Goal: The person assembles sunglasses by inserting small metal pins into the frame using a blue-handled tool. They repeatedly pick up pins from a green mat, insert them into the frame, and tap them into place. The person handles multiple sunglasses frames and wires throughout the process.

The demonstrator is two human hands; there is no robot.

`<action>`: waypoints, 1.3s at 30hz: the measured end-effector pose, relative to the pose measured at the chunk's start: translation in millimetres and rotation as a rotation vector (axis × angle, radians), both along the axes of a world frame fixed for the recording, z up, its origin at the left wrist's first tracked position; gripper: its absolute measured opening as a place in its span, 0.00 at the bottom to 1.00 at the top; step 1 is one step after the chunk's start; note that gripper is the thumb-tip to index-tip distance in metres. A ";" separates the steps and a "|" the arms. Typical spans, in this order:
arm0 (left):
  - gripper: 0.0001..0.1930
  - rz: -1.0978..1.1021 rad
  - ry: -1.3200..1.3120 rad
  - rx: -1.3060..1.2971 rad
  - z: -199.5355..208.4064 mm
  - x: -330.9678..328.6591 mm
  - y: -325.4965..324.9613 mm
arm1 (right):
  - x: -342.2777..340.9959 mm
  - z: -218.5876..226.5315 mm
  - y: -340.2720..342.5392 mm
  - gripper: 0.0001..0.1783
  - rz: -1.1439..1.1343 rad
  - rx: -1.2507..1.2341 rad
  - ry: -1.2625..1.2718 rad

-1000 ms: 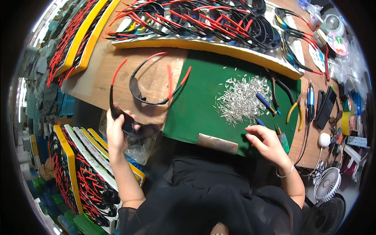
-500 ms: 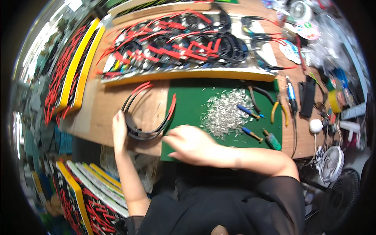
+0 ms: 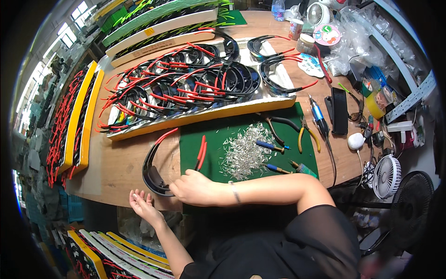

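Black wraparound sunglasses with red temple tips stand at the wooden table's front edge, temples pointing away from me; there seem to be at least two, nested together. My right hand is closed on their front at its right side, over the edge of a green mat. Just below the glasses' left side, my left hand is apart from them, palm turned up, fingers spread and holding nothing. A heap of small silver metal pieces lies on the mat, right of my right hand.
Behind the mat, a yellow-edged foam tray holds rows of similar glasses. Blue-handled screwdrivers, yellow-handled pliers and a blue pen-like corded tool lie to the right. More filled trays stand at left.
My left hand has let go of the glasses, moved down and turned palm up. My right hand has moved left onto the glasses' front. The view has shifted.
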State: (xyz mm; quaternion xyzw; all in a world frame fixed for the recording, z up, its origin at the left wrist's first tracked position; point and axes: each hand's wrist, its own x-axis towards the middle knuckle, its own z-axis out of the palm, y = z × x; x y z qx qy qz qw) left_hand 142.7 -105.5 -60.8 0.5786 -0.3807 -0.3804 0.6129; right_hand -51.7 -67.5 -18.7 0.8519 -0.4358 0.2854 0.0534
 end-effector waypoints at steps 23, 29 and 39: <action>0.23 -0.818 -1.474 -0.596 116.4 -413.7 -220.1 | -341.1 122.9 -35.1 0.13 -0.773 -0.244 0.315; 0.37 -0.911 -1.798 -0.078 71.5 -481.1 -238.7 | -373.9 97.4 -39.7 0.13 -0.757 -0.186 0.226; 0.14 -0.634 -1.390 -0.226 88.1 -479.7 -245.8 | -370.3 92.5 -69.9 0.14 -0.722 -0.186 0.239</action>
